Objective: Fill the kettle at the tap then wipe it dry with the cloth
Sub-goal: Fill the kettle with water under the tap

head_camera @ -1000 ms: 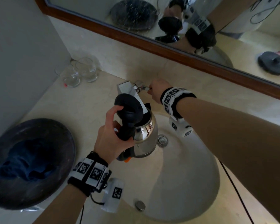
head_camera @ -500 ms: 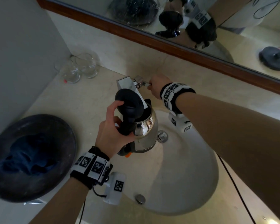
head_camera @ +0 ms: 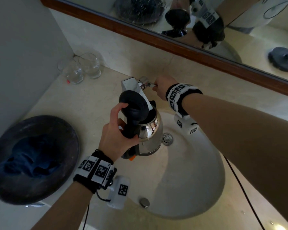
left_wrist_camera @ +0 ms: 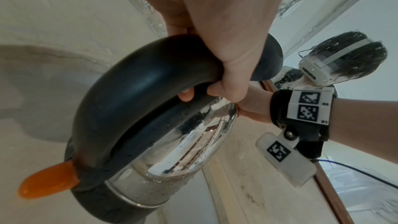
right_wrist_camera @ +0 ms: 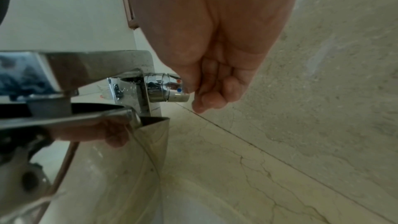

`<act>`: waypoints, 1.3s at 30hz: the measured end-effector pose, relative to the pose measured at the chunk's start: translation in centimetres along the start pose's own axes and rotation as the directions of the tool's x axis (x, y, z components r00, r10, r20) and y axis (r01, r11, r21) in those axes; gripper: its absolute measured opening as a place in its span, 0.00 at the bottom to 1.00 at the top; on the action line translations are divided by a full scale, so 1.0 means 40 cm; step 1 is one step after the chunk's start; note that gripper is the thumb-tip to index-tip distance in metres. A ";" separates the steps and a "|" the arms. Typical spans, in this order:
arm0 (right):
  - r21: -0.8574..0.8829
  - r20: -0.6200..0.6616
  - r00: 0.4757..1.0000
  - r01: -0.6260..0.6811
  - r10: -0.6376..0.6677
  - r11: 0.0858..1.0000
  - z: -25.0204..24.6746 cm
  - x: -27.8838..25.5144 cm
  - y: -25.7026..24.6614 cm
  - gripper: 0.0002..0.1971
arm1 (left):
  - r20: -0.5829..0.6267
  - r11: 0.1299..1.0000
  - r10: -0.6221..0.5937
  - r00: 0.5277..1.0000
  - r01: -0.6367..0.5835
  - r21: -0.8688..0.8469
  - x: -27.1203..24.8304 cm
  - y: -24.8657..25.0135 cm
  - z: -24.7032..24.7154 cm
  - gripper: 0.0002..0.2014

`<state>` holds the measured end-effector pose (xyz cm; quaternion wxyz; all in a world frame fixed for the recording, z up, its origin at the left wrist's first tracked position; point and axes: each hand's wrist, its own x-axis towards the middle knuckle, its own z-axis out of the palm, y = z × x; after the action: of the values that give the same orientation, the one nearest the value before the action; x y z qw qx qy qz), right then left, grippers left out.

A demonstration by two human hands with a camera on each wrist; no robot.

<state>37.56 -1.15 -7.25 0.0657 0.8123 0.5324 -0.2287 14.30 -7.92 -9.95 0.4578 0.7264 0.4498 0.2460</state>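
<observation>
A steel kettle (head_camera: pixel 150 131) with a black handle hangs over the sink, its black lid (head_camera: pixel 133 105) flipped up and its mouth right under the square tap spout (head_camera: pixel 133 86). My left hand (head_camera: pixel 116 135) grips the handle (left_wrist_camera: pixel 133 91), fingers wrapped round it. An orange switch (left_wrist_camera: pixel 47 180) sticks out at the handle's foot. My right hand (head_camera: pixel 163 88) reaches behind the kettle and holds the thin tap lever, fingers curled beside the chrome knob (right_wrist_camera: pixel 165 88). No stream of water shows. A blue cloth (head_camera: pixel 28 156) lies bunched in a dark bowl (head_camera: pixel 60 130) at the left.
The cream basin (head_camera: pixel 189 180) has a chrome drain plug (head_camera: pixel 167 139) just right of the kettle. Two empty glasses (head_camera: pixel 83 68) stand in the back left corner by the wall. A wood-framed mirror (head_camera: pixel 173 39) runs behind the tap. A thin black cable (head_camera: pixel 239 185) crosses the basin's right rim.
Both hands keep their holds and the kettle stays under the spout; only the head view has shifted slightly.
</observation>
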 end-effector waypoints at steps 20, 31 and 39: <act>0.006 0.005 1.000 -0.018 0.018 1.000 0.003 0.009 -0.002 0.14 | -0.003 1.000 -0.006 1.000 0.006 0.022 -0.003 -0.004 -0.001 0.47; 0.007 0.012 1.000 -0.029 0.029 1.000 0.000 0.007 -0.003 0.14 | -0.022 1.000 -0.005 1.000 0.006 0.020 -0.001 -0.007 0.003 0.46; 0.003 0.004 1.000 -0.016 0.016 1.000 0.000 0.003 -0.003 0.13 | -0.018 1.000 0.000 1.000 0.000 0.017 -0.001 -0.010 0.005 0.46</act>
<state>37.49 -1.02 -7.27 0.0674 0.8161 0.5255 -0.2306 14.25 -7.97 -10.39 0.4474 0.7280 0.4559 0.2488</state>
